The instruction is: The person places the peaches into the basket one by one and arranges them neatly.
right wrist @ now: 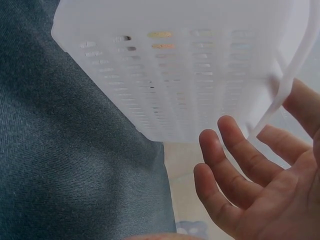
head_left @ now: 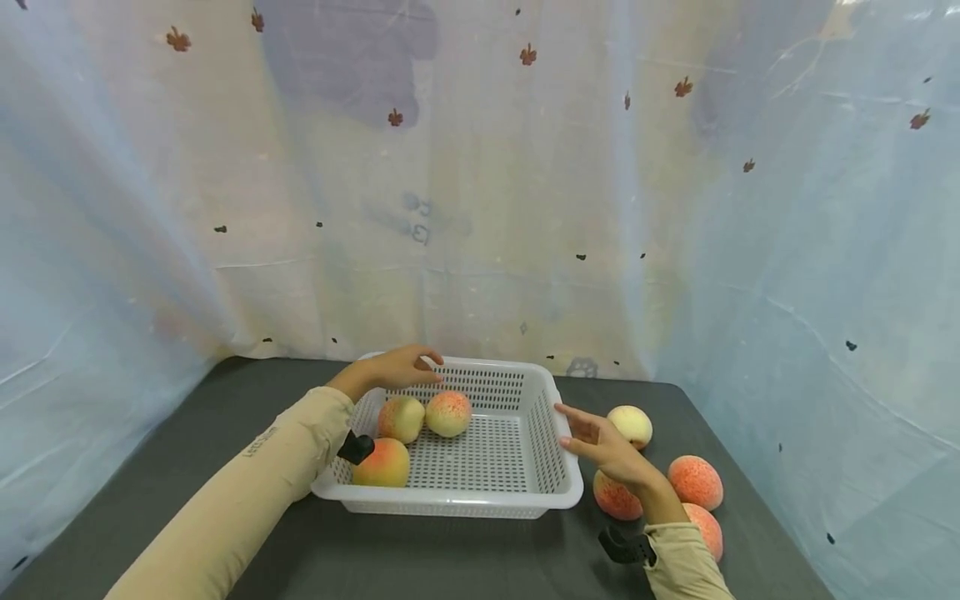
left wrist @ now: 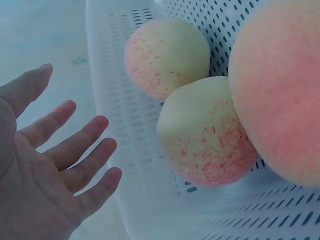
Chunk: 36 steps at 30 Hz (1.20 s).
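A white perforated plastic basket [head_left: 450, 501] stands on the dark table, with three peaches inside on its left: a greenish-red peach [head_left: 401, 418], a speckled peach [head_left: 449, 413] and a yellow-orange peach [head_left: 382, 464]. Over the basket's back left part is my left hand [head_left: 405, 368], fingers apart and nothing in them. The left wrist view shows that hand [left wrist: 55, 160] beside the basket wall, palm visible. My right hand [head_left: 606, 450] is at the basket's right rim, fingertips right at it. In the right wrist view its fingers [right wrist: 240, 180] are loosely bent outside the wall.
Right of the basket lie several more peaches: a pale yellow one [head_left: 630, 426], a red speckled one [head_left: 617, 497] partly behind the right hand, and others [head_left: 695, 482] near the right table edge. A patterned curtain [head_left: 480, 208] hangs behind the table [head_left: 420, 558].
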Each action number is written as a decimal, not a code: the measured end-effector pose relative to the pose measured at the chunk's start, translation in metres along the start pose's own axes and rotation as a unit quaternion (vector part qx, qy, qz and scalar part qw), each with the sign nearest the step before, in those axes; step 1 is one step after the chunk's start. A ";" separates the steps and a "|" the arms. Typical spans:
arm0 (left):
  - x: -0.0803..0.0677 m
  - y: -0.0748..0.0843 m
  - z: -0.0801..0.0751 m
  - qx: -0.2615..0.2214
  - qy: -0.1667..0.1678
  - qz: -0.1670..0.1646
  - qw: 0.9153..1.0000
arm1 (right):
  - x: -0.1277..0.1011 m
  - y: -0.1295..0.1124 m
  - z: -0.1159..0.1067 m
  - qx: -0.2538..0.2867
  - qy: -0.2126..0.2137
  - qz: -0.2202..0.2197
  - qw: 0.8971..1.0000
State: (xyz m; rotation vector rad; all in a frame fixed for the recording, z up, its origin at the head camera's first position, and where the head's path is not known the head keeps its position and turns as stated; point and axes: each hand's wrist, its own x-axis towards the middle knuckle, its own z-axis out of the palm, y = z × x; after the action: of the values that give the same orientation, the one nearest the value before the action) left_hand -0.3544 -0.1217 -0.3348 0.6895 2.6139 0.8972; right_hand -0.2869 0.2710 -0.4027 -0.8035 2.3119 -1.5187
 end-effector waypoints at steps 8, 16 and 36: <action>-0.010 -0.004 -0.015 -0.032 0.026 0.028 0.999 | 0.001 0.002 -0.001 0.010 0.006 -0.009 1.000; -0.025 -0.007 -0.022 -0.061 0.038 0.052 0.996 | -0.001 0.004 0.003 0.024 -0.001 -0.009 1.000; -0.073 -0.033 -0.037 -0.088 0.066 0.071 0.991 | 0.001 0.001 -0.001 0.002 0.001 -0.015 1.000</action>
State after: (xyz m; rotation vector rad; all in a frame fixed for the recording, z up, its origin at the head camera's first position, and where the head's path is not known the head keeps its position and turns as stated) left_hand -0.3198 -0.2008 -0.3192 0.8006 2.5819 1.2376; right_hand -0.2881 0.2718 -0.4033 -0.8406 2.3078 -1.5361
